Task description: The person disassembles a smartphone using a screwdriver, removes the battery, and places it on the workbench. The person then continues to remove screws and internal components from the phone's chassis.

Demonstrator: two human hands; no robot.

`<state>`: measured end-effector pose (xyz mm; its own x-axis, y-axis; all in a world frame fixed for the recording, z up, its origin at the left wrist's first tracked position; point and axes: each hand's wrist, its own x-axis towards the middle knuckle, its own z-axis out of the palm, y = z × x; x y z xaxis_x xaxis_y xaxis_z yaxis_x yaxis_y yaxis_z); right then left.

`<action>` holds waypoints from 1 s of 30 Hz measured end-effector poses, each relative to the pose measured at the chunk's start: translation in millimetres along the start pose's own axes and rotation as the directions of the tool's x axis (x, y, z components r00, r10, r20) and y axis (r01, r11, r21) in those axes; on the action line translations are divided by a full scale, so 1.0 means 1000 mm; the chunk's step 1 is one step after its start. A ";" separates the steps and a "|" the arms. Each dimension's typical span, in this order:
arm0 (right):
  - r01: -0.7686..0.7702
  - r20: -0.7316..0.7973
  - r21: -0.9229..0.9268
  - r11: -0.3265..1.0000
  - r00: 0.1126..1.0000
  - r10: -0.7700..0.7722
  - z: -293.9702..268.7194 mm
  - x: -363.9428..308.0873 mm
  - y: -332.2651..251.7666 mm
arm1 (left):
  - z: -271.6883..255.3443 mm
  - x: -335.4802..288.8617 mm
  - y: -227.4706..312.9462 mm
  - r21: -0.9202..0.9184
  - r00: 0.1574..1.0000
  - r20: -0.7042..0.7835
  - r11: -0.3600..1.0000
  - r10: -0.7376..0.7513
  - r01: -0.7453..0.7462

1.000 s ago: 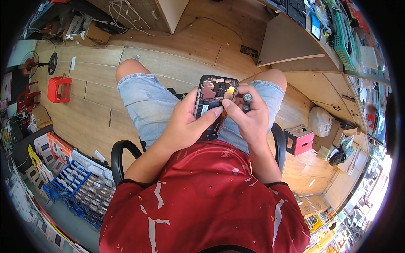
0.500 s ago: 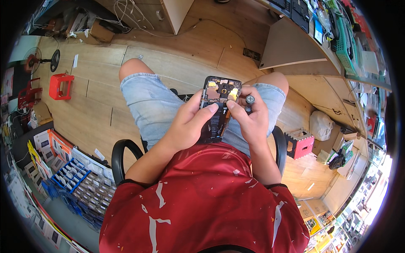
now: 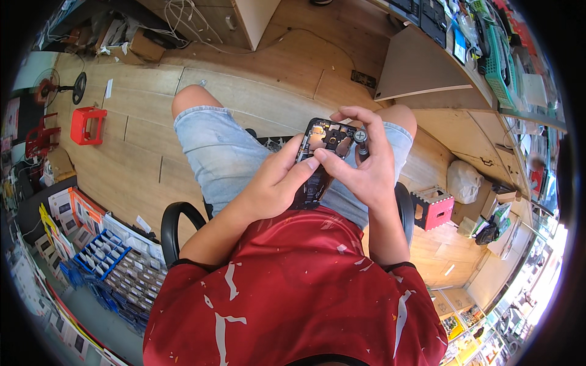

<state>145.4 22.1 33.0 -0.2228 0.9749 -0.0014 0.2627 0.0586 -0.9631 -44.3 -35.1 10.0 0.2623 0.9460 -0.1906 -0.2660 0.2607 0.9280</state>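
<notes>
A smartphone (image 3: pixel 314 186) with its back cover off lies tilted above my lap, its circuit boards, camera and dark battery exposed. My left hand (image 3: pixel 271 186) is closed round its left side, thumb across the back. Close by, my right hand (image 3: pixel 371 174) rests its thumb tip on the phone's middle, beside the left thumb. A short dark screwdriver (image 3: pixel 361 138), its round grey cap marked with a cross, is tucked among my right fingers. The right index finger arches over the phone's top right corner. My palms hide part of the phone's edges.
Black chair armrests (image 3: pixel 180 229) flank me. On the right stand a pink and black folding stool (image 3: pixel 434 210) and a cluttered desk with a green basket (image 3: pixel 502 79). A red stool (image 3: pixel 88 126) is at left, above a blue divided tray (image 3: pixel 101 250) of small parts.
The phone has shifted slightly right and down, and its top tilts differently. My right index finger has lifted and arched outward, while the right thumb has moved left toward the left thumb.
</notes>
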 end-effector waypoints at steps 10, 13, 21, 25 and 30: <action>0.181 0.015 -0.218 0.959 0.983 -0.182 -0.002 0.004 0.002 | -0.005 0.001 -0.001 0.124 0.998 0.040 0.991 0.038 -0.042; 0.225 0.013 -0.242 0.944 0.973 -0.229 -0.002 0.004 0.002 | -0.006 0.000 -0.001 0.125 0.999 0.047 0.992 0.014 -0.020; 0.193 0.018 -0.210 0.958 0.981 -0.194 -0.001 0.003 -0.002 | -0.010 0.001 0.012 0.135 0.989 0.091 0.986 -0.115 0.102; 0.172 0.047 -0.252 0.952 0.985 -0.166 -0.004 0.004 -0.003 | -0.011 0.002 0.006 0.185 0.992 0.083 0.980 -0.093 0.076; 0.168 0.050 -0.244 0.955 0.986 -0.161 -0.008 0.003 -0.002 | -0.005 0.003 0.004 0.179 0.997 0.053 0.983 -0.052 0.042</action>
<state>151.5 26.1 37.2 -0.3089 0.9407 0.1400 0.4421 0.2724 -0.8546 -49.5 -29.7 11.8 0.3243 0.9196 -0.2219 -0.0846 0.2618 0.9614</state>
